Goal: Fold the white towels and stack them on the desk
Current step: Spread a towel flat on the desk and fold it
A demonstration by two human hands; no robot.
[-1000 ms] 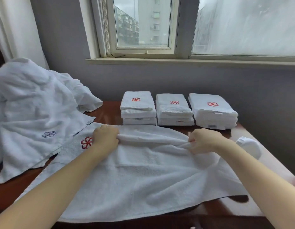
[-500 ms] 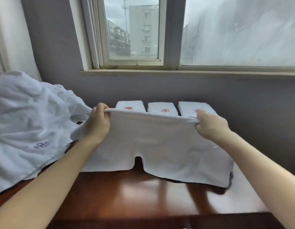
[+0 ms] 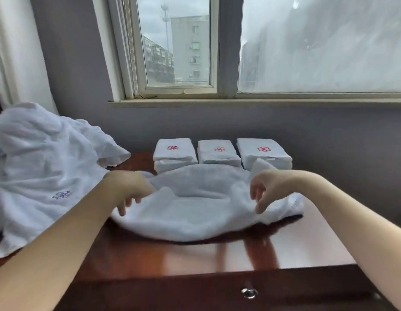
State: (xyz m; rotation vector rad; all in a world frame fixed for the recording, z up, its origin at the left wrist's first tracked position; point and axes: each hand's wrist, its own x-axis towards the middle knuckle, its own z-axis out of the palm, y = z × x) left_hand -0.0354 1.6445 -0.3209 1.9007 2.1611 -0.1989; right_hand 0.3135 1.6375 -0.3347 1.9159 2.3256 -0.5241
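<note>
On the desk (image 3: 195, 257) the white towel (image 3: 199, 203) lies doubled and rumpled.

Of the person, only two arms show. The left forearm (image 3: 60, 239) is bare along all of its visible length, from the picture's edge to the wrist, and the right forearm (image 3: 352, 216) is likewise bare. The left hand (image 3: 127, 189) and the right hand (image 3: 269, 187) are bare too. Blur smears the left hand's fingers, so nails and finer detail cannot be told.
</note>
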